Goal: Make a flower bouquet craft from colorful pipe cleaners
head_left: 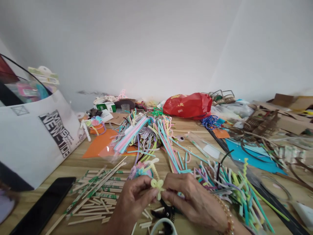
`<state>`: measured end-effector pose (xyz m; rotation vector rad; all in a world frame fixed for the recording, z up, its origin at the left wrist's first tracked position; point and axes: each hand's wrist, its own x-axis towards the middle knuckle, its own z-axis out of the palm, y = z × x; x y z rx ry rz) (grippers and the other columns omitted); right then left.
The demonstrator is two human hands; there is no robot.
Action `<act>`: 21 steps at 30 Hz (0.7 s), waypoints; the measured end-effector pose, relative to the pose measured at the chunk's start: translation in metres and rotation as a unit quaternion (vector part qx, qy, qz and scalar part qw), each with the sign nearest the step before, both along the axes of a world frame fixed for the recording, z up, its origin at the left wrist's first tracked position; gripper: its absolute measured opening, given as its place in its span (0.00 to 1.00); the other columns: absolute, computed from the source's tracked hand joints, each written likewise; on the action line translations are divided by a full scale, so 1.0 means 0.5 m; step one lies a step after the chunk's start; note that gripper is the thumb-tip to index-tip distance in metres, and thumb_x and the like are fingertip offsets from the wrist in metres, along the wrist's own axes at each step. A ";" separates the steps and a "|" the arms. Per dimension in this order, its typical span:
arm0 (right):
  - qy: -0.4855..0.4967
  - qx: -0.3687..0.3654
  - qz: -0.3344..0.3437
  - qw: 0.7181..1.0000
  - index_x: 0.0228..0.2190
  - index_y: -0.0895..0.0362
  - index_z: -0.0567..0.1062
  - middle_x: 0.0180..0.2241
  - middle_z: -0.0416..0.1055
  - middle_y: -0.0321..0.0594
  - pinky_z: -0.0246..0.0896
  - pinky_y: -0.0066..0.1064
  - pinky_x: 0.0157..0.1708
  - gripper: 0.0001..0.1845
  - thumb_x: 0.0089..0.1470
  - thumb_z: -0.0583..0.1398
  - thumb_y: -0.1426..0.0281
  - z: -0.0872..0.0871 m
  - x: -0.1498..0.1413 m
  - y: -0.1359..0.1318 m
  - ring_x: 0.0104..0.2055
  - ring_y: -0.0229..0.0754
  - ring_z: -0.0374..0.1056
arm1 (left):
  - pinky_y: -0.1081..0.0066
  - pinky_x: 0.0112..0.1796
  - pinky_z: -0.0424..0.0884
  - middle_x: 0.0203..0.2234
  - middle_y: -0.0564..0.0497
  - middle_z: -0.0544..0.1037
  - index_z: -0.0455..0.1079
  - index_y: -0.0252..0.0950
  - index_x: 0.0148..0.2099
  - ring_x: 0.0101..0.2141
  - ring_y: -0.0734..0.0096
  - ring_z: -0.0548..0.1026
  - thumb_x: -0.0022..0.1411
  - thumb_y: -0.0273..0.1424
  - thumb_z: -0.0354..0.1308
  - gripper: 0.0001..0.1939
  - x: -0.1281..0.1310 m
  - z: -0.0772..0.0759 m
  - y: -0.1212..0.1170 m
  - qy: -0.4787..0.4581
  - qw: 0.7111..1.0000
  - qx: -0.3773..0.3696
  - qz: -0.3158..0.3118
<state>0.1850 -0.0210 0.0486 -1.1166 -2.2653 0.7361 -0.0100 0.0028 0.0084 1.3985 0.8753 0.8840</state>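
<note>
Between both hands is a small pale-yellow pipe-cleaner flower [157, 184], with several rounded petals and a twisted stem rising behind it. My left hand [137, 199] pinches its left petals between thumb and forefinger. From the right, my right hand [188, 195], wearing a beaded bracelet, closes its fingertips on the flower's right side. Just behind the hands sits a pastel pipe-cleaner cluster [140, 169]. Below them, partly hidden, lie black-handled pliers or cutters [164, 212] and a pale ring-shaped rim [164, 225].
Wooden sticks [95, 195] and a black phone [46, 205] lie at left, beside a white bag [41, 137]. Pipe-cleaner bundles [144, 133] fill the middle, with cut pieces [227, 182] at right. A red plastic bag [187, 105] stands at the back near cardboard [288, 117].
</note>
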 end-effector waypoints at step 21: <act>0.037 -0.098 0.019 0.994 0.28 0.55 0.67 0.29 0.68 0.34 0.52 0.23 0.31 0.08 0.59 0.53 0.76 -0.039 -0.001 0.044 0.30 0.34 0.64 | 0.74 0.34 0.69 0.27 0.53 0.77 0.73 0.42 0.37 0.29 0.69 0.76 0.57 0.22 0.56 0.10 -0.005 -0.012 0.007 0.211 0.919 0.328 0.047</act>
